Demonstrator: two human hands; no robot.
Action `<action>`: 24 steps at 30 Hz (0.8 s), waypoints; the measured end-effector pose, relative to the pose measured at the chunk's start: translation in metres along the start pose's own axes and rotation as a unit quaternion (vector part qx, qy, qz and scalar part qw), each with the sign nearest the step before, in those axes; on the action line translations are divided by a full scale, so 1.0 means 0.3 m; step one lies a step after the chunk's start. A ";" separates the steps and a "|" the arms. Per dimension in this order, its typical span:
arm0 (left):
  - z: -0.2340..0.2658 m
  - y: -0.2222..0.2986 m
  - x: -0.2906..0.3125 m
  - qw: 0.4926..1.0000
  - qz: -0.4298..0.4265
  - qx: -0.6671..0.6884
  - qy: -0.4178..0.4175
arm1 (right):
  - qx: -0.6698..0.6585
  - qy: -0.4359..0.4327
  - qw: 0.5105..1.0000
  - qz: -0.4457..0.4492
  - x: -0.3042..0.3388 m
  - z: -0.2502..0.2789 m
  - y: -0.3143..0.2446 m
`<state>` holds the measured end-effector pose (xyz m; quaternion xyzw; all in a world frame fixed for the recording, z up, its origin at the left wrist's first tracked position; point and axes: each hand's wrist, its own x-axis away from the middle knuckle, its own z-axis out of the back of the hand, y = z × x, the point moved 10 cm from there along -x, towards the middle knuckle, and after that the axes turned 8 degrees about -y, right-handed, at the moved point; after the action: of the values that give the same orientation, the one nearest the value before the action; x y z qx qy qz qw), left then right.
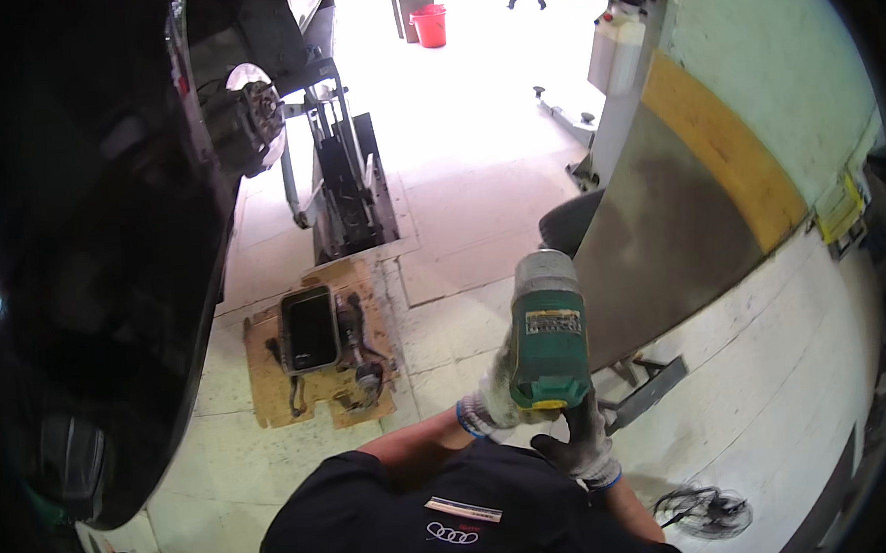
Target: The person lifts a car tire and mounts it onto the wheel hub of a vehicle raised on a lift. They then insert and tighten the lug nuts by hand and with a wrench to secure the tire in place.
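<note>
Green-bodied power tool with a rounded grey nose (549,341) sits nearest the camera, just right of the frame's centre, nose toward the top. Against its left side lies the left hand (501,386), in a pale knitted glove with a blue-edged cuff; its fingers pass out of sight behind the body, so I cannot tell how far they close. The right hand (580,445), in a pale glove with dark fingers, is at the tool's rear, fingers partly bent against it, one digit standing apart; whether they wrap a handle is hidden. If neither grip is full, the tool's weight could roll it free.

Filling the left edge, glossy black vehicle bodywork (91,255) could be scratched by a careless swing. At lower right, a black wire-caged fan (711,513) could be knocked by a step back.

On the pale tiled floor (438,367), left of centre, a stained brown cardboard sheet (264,391) bears a dark rectangular tray (316,367) and arm-shaped metal parts (368,376). A foot catching the sheet could slide it and upset the tray.

Farther, at upper left, a brake disc with an exposed hub (262,108) stands near a dark metal frame (345,171) in a floor recess; stepping there, eyes on the tool, risks a stumble.
</note>
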<state>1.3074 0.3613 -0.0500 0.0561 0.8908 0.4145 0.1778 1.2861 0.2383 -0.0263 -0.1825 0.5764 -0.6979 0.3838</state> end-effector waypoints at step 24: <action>1.905 1.270 -0.606 0.616 0.147 -0.474 0.612 | -0.265 -0.201 0.943 -0.001 -2.570 0.515 0.798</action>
<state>1.6660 0.9746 -0.0508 -0.1724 0.4529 0.7379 -0.4698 1.9642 0.7011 -0.0663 -0.4150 0.6513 -0.4691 0.4284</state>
